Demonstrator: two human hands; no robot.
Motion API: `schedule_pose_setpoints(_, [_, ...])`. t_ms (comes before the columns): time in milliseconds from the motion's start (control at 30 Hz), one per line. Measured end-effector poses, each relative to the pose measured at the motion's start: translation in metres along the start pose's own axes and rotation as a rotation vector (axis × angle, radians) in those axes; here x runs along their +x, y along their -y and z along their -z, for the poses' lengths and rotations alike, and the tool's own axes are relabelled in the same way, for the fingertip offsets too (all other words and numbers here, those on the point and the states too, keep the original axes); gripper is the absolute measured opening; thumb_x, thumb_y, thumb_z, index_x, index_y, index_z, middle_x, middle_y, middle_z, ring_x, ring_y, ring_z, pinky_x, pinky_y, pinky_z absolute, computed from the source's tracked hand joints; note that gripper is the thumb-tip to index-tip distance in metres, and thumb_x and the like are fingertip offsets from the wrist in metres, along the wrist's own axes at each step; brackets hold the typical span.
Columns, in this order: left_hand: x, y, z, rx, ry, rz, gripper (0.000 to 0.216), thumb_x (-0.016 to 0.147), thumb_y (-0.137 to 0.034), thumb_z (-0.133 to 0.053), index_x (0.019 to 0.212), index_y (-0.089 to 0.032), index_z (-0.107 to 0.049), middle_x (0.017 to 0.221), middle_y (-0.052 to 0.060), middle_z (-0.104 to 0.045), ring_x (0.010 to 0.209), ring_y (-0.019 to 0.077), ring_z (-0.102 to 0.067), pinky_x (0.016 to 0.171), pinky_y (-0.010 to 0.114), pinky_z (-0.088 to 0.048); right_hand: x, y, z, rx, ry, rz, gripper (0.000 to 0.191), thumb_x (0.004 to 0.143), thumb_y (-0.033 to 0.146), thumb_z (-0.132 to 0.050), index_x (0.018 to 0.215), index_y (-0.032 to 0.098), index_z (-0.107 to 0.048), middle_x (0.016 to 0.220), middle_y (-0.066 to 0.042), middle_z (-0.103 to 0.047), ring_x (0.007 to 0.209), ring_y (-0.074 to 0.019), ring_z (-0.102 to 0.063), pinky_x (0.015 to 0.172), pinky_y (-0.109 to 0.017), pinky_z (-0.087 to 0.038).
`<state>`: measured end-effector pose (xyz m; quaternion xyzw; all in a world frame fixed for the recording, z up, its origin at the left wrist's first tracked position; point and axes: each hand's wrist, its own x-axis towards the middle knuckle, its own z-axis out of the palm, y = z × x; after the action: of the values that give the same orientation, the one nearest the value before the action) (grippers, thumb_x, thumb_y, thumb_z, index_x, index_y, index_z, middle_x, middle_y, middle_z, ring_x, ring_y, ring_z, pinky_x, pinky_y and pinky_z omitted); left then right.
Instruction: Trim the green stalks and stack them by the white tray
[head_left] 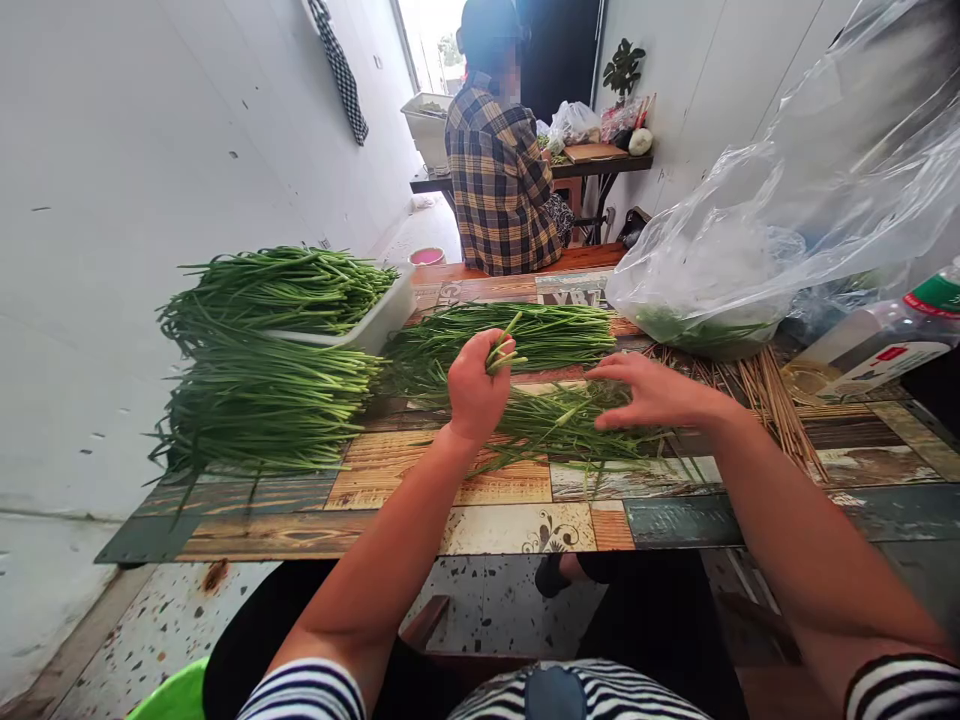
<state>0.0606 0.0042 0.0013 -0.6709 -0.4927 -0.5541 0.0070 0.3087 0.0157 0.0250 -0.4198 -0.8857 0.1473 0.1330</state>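
Observation:
My left hand (480,385) is closed around a few green chive stalks (510,345), their cut ends sticking out past the fingers. To its right, my right hand (649,392) hovers with fingers apart and nothing in them, above loose chive trimmings (559,420) scattered on the table. Behind both hands lies a long bundle of chives (540,330). On the left, a thick pile of chives (281,400) rests on the table, and more chives (300,285) heap over a white plastic tub (394,310).
Thin wooden skewers (776,405) lie at the right, near a clear plastic bag (697,280) with greens inside and a bottle (874,340) with a green cap. A person in a plaid shirt (499,180) sits beyond the patterned table (517,525) at another table (611,165).

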Motion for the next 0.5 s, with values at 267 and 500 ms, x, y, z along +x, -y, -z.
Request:
schedule_pose_setpoints(267, [0.0, 0.0, 0.0, 0.043, -0.016, -0.059, 0.019, 0.091, -0.03, -0.049, 0.093, -0.017, -0.062, 0.089, 0.004, -0.069, 0.084, 0.0142, -0.064, 0.079, 0.026, -0.05, 0.006, -0.009, -0.015, -0.23, -0.017, 0.081, 0.023, 0.075, 0.025, -0.062, 0.096, 0.018, -0.067, 0.089, -0.008, -0.068, 0.089, -0.024, -0.06, 0.081, -0.032, -0.039])
schedule_pose_setpoints(500, [0.002, 0.002, 0.002, 0.053, -0.049, -0.047, 0.022, 0.092, -0.033, -0.047, 0.093, -0.017, -0.062, 0.089, 0.004, -0.068, 0.084, 0.0144, -0.063, 0.079, 0.026, -0.049, -0.004, -0.014, 0.008, 0.055, 0.084, 0.23, 0.028, 0.079, 0.039, -0.061, 0.101, 0.023, -0.071, 0.108, -0.006, -0.067, 0.097, -0.023, -0.06, 0.087, -0.035, -0.044])
